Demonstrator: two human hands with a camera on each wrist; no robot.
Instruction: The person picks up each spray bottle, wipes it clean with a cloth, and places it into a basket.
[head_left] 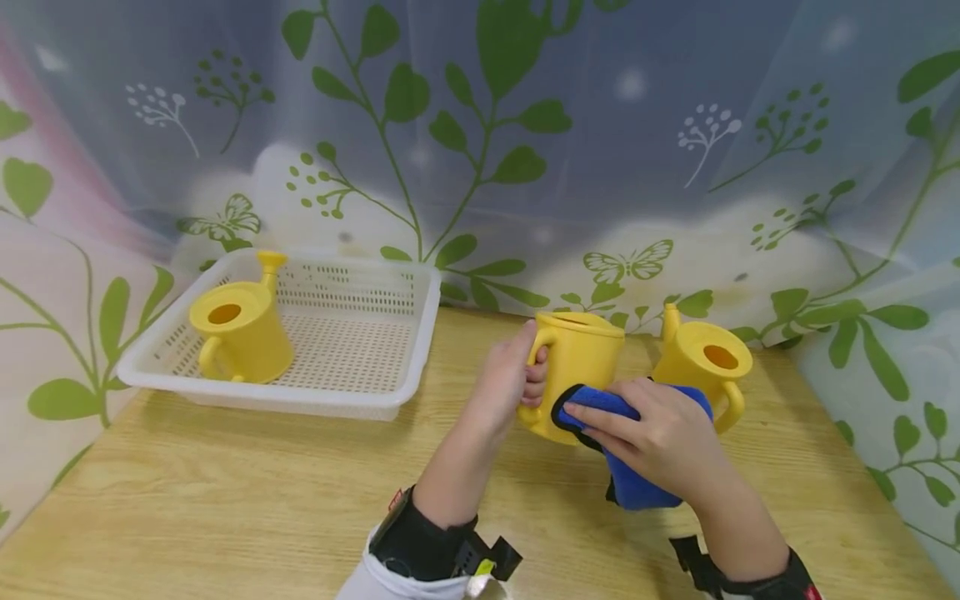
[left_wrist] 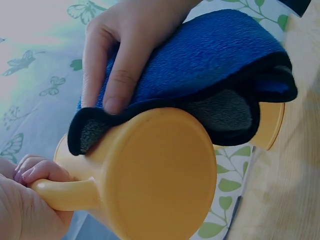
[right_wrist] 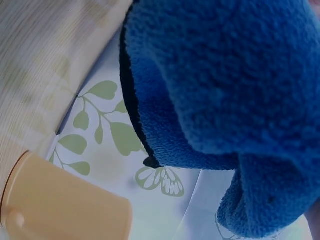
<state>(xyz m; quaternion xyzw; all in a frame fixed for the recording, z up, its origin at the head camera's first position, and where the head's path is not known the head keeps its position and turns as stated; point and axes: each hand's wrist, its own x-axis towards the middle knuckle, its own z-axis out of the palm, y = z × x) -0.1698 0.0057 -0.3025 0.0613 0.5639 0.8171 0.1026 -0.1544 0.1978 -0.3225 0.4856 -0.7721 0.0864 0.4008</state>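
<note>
My left hand (head_left: 513, 375) grips the handle of a yellow watering can (head_left: 581, 358), lifted above the table; its round base faces the left wrist camera. A folded blue cloth (head_left: 645, 467) with black edging and a grey underside lies against the can's side. My right hand (head_left: 660, 429) holds this cloth and presses it on the can with extended fingers. The held can's spout is hidden. Just behind the right hand stands a second yellow watering can (head_left: 705, 354), also seen in the right wrist view as a yellow can body (right_wrist: 70, 205).
At the left, a white perforated basket (head_left: 375, 400) contains another yellow watering can (head_left: 247, 333) with a sprinkler-head spout. Both rest on a wooden table (head_left: 262, 492). A leaf-patterned curtain (head_left: 480, 208) hangs along the back and sides.
</note>
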